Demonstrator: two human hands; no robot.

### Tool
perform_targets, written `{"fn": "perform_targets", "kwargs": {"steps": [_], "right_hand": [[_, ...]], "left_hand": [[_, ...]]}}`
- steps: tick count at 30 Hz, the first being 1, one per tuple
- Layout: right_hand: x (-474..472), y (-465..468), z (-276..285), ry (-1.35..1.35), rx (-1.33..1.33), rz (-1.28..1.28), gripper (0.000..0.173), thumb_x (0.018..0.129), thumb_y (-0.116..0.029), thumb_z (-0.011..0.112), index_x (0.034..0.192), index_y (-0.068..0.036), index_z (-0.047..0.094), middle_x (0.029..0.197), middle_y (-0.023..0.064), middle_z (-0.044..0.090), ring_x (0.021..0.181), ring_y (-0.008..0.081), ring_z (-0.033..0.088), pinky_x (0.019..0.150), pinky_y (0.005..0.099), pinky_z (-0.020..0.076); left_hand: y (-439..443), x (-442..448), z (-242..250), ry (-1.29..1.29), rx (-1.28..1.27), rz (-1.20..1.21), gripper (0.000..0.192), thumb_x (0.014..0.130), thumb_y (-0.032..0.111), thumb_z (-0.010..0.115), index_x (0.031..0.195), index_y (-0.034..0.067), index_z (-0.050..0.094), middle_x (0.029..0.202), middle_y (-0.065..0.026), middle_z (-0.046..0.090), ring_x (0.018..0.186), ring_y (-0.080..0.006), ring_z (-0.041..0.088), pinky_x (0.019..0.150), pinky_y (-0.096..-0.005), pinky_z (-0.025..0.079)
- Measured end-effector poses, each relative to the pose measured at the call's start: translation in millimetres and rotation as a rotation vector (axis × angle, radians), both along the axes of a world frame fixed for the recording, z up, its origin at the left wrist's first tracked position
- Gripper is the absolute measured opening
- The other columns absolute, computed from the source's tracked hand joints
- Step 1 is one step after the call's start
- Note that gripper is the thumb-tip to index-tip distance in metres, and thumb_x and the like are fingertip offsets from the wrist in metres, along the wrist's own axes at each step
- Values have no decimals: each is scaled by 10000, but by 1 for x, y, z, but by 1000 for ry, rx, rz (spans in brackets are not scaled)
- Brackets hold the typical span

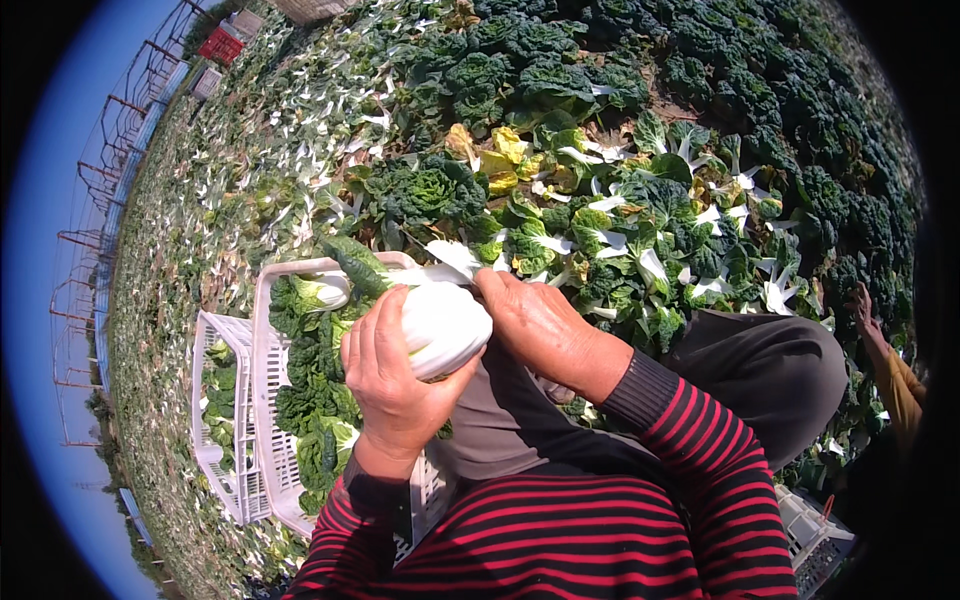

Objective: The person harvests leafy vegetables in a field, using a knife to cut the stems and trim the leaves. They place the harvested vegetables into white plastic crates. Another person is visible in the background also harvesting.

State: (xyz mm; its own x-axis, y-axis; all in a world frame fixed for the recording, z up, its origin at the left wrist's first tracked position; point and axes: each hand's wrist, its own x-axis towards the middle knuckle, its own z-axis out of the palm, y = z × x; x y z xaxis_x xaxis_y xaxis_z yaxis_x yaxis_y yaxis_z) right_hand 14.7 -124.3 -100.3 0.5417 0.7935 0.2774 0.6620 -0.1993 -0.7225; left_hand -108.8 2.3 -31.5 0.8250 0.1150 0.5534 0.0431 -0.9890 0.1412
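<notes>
My left hand (394,375) is wrapped around a head of Chinese cabbage (446,330), its thick white base turned towards my right side. On the far side of the head, my right hand (544,330) has its fingers closed at the white stalk of an outer leaf (454,259). That leaf stands away from the head; the fingertips are partly hidden. Beneath my left hand is a white plastic crate (266,375) holding several green cabbage heads (307,397). The held cabbage is above the crate's right part, beside my bent leg.
A second white crate (217,465) with greens stands against the first on the left. Cut leaves (615,244) litter the ground ahead, beside a standing cabbage (427,191). Another person's hand (866,315) shows at far right, above another crate (814,529). A red crate (221,46) lies far off.
</notes>
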Motion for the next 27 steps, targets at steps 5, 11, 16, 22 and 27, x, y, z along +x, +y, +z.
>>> {"fn": "perform_targets", "kwargs": {"steps": [5, 11, 16, 22, 27], "right_hand": [[15, -19, 27, 470, 385, -222, 213, 924, -125, 640, 1069, -5, 541, 797, 156, 640, 627, 174, 620, 572, 332, 479], [-15, 16, 60, 397, 598, 158, 813, 721, -323, 854, 1354, 0, 460, 1241, 143, 582, 1112, 196, 581, 954, 344, 471], [5, 27, 83, 634, 559, 238, 678, 748, -285, 833, 1279, 8, 529, 1127, 109, 637, 1031, 164, 606, 905, 314, 490], [32, 1, 113, 494, 406, 139, 638, 763, -357, 817, 1207, 34, 577, 942, 86, 676, 839, 133, 643, 731, 278, 525], [49, -38, 136, 105, 176, 33, 631, 737, -228, 826, 1244, 15, 540, 1029, 134, 675, 862, 180, 678, 743, 312, 542]], "left_hand": [[22, -7, 19, 80, -114, -33, 863, 536, 303, 919, 1240, -1, 525, 1171, -171, 605, 1033, -363, 580, 920, -469, 451], [34, -4, 43, 53, -524, 9, 969, 544, 286, 937, 1333, 0, 451, 1252, -168, 550, 1161, -320, 547, 977, -423, 457], [48, -3, 74, 167, -573, -189, 904, 676, 326, 876, 1402, 16, 436, 1388, -184, 474, 1271, -298, 488, 1039, -391, 409], [39, 16, 104, 41, -275, -262, 478, 729, 136, 811, 1157, -3, 647, 961, -155, 693, 848, -248, 687, 773, -323, 536], [24, 40, 115, 86, -192, -363, 385, 726, 87, 720, 1094, -8, 661, 892, -166, 685, 757, -309, 678, 664, -350, 528]]}}
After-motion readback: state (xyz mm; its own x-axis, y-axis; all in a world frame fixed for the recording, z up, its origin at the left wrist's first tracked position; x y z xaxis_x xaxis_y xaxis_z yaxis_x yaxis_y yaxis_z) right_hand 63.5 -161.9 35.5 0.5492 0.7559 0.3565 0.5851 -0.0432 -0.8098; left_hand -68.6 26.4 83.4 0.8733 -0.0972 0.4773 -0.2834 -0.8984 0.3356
